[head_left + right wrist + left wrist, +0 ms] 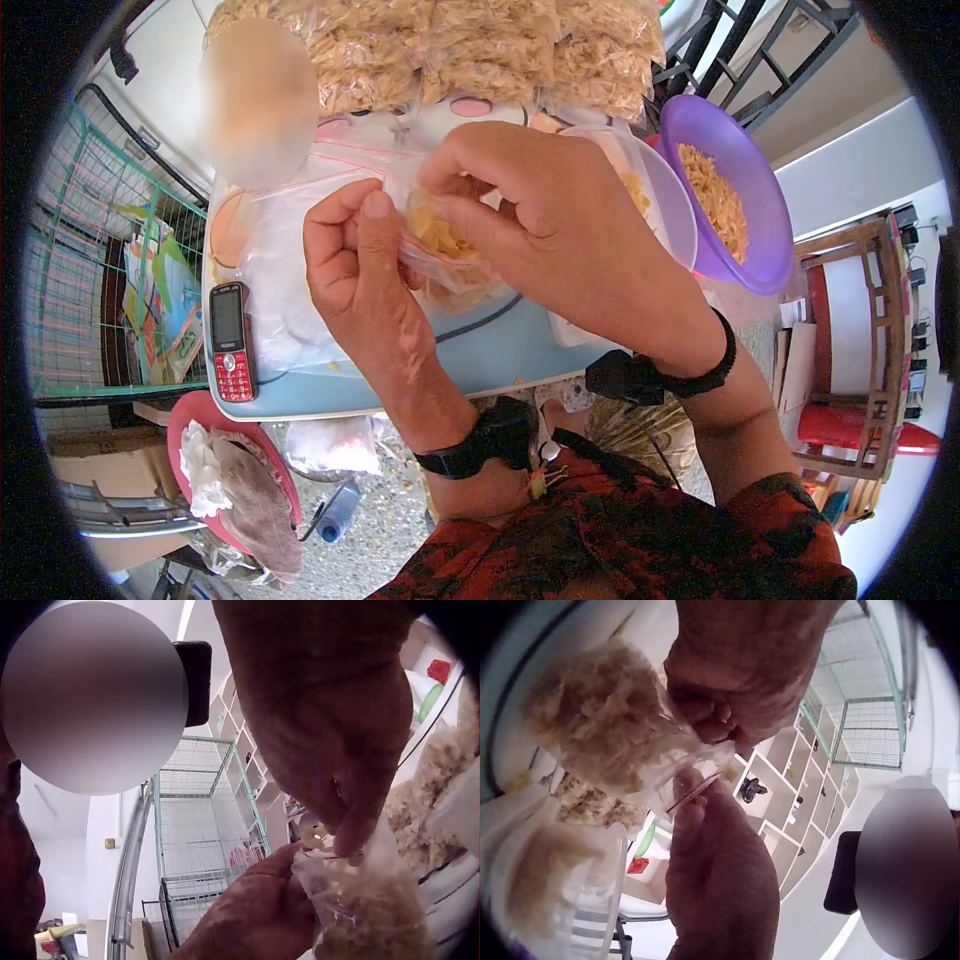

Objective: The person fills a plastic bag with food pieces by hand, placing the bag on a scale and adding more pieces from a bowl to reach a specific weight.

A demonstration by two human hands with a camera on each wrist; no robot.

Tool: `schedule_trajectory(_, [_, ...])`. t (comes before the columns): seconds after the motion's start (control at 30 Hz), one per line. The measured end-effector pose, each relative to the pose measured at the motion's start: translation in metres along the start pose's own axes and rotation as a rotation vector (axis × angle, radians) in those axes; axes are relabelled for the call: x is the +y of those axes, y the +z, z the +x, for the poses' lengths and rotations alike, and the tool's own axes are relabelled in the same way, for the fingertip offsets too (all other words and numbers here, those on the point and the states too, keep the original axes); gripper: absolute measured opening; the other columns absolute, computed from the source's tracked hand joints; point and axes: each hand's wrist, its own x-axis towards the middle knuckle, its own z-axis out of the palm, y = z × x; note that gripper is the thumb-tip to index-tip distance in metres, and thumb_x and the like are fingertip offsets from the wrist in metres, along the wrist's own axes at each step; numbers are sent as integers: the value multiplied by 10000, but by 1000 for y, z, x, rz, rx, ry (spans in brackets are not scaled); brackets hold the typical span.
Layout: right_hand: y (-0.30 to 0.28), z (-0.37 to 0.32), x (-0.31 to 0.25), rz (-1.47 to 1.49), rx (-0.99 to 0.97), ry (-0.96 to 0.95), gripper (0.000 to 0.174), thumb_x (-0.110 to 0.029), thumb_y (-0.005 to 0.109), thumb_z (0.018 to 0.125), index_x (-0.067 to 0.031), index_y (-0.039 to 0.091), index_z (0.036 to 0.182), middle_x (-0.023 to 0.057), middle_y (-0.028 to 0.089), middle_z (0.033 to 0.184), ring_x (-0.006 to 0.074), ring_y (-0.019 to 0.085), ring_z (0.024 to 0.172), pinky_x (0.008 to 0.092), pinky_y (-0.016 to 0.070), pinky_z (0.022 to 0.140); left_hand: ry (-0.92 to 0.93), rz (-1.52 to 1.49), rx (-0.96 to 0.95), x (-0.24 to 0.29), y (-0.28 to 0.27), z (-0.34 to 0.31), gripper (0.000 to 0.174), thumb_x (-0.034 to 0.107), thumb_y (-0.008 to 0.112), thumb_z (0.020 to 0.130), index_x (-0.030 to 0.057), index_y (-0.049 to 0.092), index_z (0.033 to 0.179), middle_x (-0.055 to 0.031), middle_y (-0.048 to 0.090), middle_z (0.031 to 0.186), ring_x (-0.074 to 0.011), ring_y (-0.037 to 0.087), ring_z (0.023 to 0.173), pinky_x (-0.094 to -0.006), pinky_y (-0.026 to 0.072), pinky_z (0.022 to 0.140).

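A clear zip bag (470, 270) holding pale yellow dried flakes hangs between both hands, over the near part of the table. My left hand (365, 270) pinches one side of its mouth between thumb and fingers. On the other side, my right hand (560, 210) grips the top edge with curled fingers. In the left wrist view the bag (600, 724) bulges with flakes, and a red line runs along its mouth beside the right thumb. The right wrist view has both hands' fingertips close together at the top of the bag (367, 907).
Filled bags (480, 50) are stacked along the table's far side. Flat clear bags with red lines (290, 270) lie at left, near a red phone (230, 345). To the right stand a translucent tub (680, 215) and a purple bowl (770, 210) with flakes. A green wire cage (80, 260) is at far left.
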Motion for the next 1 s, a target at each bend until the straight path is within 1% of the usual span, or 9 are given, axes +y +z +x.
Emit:
schedule_trajectory(0.1, [-3,0,-4,-31,28,-24,232,-232,571,838,-1,586,842,208,599,798,392,604,795,459,480,685,-1,-32,26,-3,-1,3,122,128,627,910,44,597,992,12,557,741,-44,480,606,-181,383,501])
schedule_trajectory(0.23, [-13,-5,-8,-125,-40,-39,189,-26,560,839,-24,621,1017,132,637,906,275,628,768,331,485,661,0,-14,31,-2,-4,4,114,117,614,917,37,592,996,15,545,736,-49,476,607,-185,395,516])
schedule_trajectory(0.3, [-13,-11,-2,-186,-68,-102,244,0,543,823,-15,616,1055,140,635,963,303,625,850,353,498,731,1,-28,28,0,-3,4,111,113,610,919,36,591,996,18,536,726,-49,470,602,-186,394,514])
schedule_trajectory(0.37, [2,-16,6,-157,-79,-193,178,-78,546,812,-3,610,961,165,628,916,342,619,863,397,510,725,-8,-35,32,0,-2,4,113,113,610,919,33,586,997,18,530,719,-50,465,597,-183,391,514])
schedule_trajectory(0.5, [3,-22,1,-281,-393,-117,307,-7,528,760,-7,594,1059,144,608,1049,322,581,983,388,501,813,41,-37,22,0,-8,4,127,114,614,917,30,580,1006,17,525,718,-50,461,597,-182,389,515])
schedule_trajectory(0.6, [13,-21,7,-335,-372,-257,249,-25,529,760,-13,595,1000,140,601,982,324,580,932,396,501,786,76,17,-36,4,-10,0,143,119,617,916,27,577,1018,14,526,733,-50,460,604,-184,395,521])
schedule_trajectory(0.8, [3,-18,-1,-321,-265,-242,184,-103,561,767,14,618,897,119,618,878,290,585,904,369,525,708,97,-13,41,3,-8,4,150,117,617,914,26,573,1025,14,519,742,-49,457,608,-183,395,524])
schedule_trajectory(0.9, [7,-19,-3,-299,-201,-253,191,-109,561,764,3,618,909,105,616,901,278,580,920,363,523,726,112,-48,85,3,-2,4,123,107,629,912,34,580,998,41,510,677,-7,375,530,-162,252,441])
schedule_trajectory(1.0, [18,-23,7,-339,-210,-371,189,-98,565,758,-4,608,917,100,606,939,281,576,924,369,527,718,143,-85,-10,-1,-6,2,120,94,628,909,39,580,1005,40,524,688,-6,383,529,-158,257,441])
